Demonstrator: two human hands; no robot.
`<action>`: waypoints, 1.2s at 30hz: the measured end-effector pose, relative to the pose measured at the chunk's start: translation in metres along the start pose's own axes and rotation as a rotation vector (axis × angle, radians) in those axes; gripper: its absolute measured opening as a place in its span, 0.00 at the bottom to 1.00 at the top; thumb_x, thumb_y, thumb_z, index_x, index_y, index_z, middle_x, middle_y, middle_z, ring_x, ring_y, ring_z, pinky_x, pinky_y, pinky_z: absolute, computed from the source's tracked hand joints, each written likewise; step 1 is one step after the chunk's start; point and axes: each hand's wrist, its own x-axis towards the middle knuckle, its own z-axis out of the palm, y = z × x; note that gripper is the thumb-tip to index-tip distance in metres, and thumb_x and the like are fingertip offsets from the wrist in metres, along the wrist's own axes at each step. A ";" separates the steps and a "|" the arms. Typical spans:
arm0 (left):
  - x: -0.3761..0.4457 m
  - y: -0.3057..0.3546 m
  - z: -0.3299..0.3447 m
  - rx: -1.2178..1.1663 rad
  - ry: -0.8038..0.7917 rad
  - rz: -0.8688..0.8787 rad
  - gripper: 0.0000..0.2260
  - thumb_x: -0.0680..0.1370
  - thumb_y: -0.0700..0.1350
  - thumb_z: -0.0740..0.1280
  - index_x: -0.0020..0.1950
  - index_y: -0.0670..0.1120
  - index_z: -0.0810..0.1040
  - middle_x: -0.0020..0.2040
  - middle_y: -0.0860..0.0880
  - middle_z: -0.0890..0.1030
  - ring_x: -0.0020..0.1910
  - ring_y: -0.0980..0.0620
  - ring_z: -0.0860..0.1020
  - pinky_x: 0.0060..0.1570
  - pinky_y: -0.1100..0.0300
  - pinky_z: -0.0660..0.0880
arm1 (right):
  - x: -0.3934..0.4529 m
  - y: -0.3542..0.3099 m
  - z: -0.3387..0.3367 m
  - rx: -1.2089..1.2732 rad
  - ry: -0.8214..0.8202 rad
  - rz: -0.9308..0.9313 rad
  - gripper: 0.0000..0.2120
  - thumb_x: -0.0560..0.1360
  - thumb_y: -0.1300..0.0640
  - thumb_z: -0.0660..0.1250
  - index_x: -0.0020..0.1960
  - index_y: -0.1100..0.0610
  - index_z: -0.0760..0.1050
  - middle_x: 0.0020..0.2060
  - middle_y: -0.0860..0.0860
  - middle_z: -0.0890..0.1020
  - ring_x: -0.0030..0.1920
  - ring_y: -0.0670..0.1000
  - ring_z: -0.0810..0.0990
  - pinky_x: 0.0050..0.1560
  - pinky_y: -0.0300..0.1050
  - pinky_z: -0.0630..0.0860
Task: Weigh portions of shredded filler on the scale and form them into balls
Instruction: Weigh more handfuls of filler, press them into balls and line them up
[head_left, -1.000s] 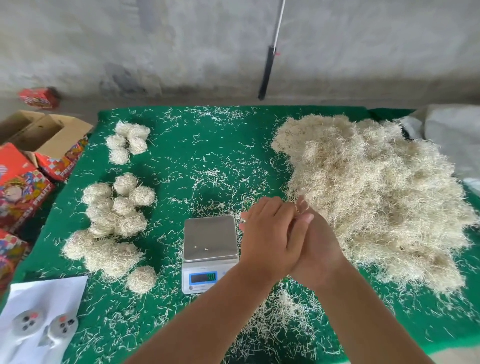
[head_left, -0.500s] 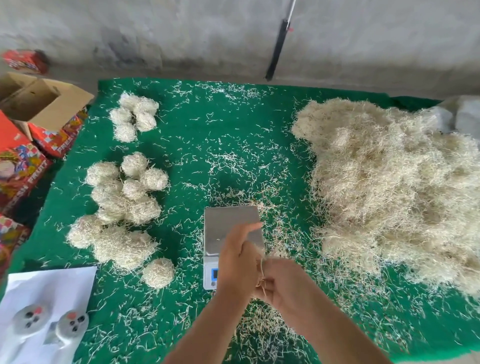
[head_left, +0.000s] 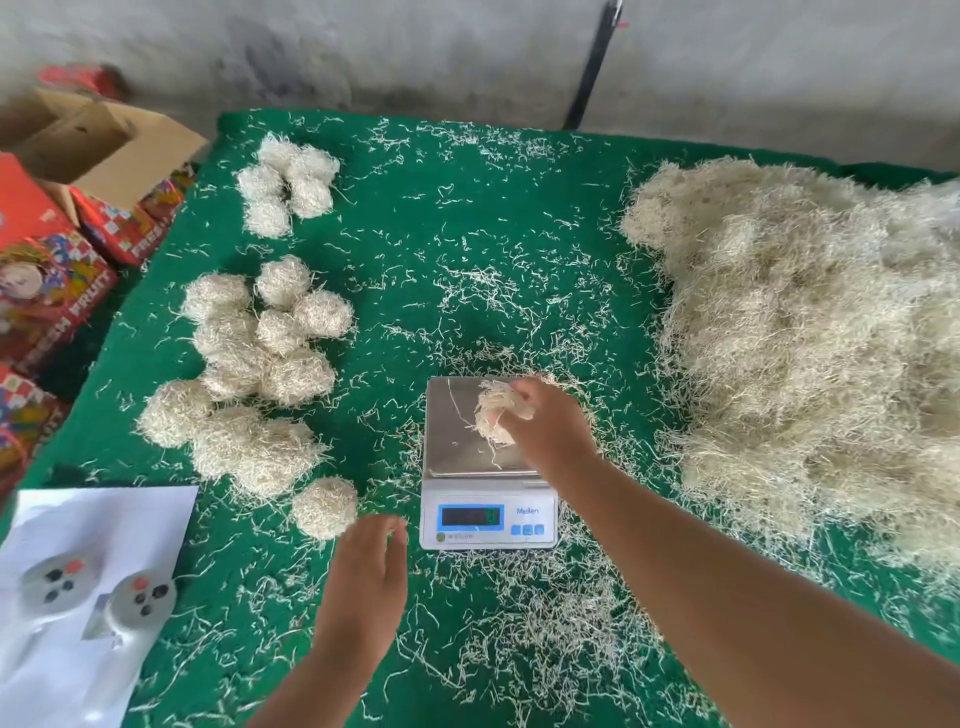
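Separated since the earlier frames: both hands, formerly pressed together in front of the scale (head_left: 488, 462), now apart. Right hand (head_left: 550, 426): moved out over the steel weighing pan, fingers curled round a small wad of shredded filler (head_left: 496, 415); whether the wad rests on the pan or hangs just above it cannot be told. Left hand (head_left: 366, 577): drawn back to the near-left of the scale, fingers straight and loosely spread, holding nothing, blurred at the tips.

Scale: white body, blue display, digits too dim to read; its right edge is covered by the right forearm.

Finished balls: one single ball (head_left: 324, 506) just beyond the left fingertips; a main cluster (head_left: 249, 374) to the left, several merging so a count is unsure; a small far group (head_left: 285, 182).

Bulk filler heap (head_left: 810, 332): right side, cut off by the frame edge.

Tabletop (head_left: 415, 234): green covering, loose strands scattered throughout, thickest near the scale.

Near-left corner: white paper sheet (head_left: 98, 525) carrying two grey controllers (head_left: 104, 592), partly cut off.

Surroundings: printed fruit cartons (head_left: 47, 291) and an open brown box (head_left: 104, 145) at left; grey wall (head_left: 363, 52) behind; dark pole (head_left: 592, 67) leaning against it.
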 end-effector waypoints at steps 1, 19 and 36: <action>-0.012 -0.018 0.009 0.061 -0.040 0.005 0.15 0.85 0.53 0.55 0.66 0.51 0.76 0.60 0.60 0.74 0.64 0.54 0.75 0.65 0.61 0.69 | 0.002 0.005 0.003 -0.014 -0.008 -0.021 0.22 0.80 0.47 0.72 0.72 0.50 0.74 0.62 0.46 0.82 0.48 0.43 0.79 0.43 0.34 0.75; -0.041 -0.091 0.061 0.644 -0.071 0.162 0.30 0.85 0.63 0.39 0.85 0.51 0.51 0.84 0.51 0.53 0.83 0.52 0.48 0.80 0.50 0.44 | -0.044 0.096 0.003 0.016 0.079 -0.232 0.27 0.82 0.44 0.66 0.79 0.44 0.65 0.77 0.47 0.72 0.74 0.49 0.72 0.74 0.58 0.70; -0.041 -0.092 0.060 0.633 -0.020 0.199 0.28 0.86 0.62 0.45 0.82 0.50 0.60 0.82 0.50 0.60 0.82 0.50 0.58 0.80 0.50 0.53 | -0.034 0.102 0.024 0.069 0.131 -0.268 0.26 0.82 0.51 0.67 0.78 0.44 0.68 0.71 0.46 0.78 0.70 0.45 0.74 0.72 0.52 0.73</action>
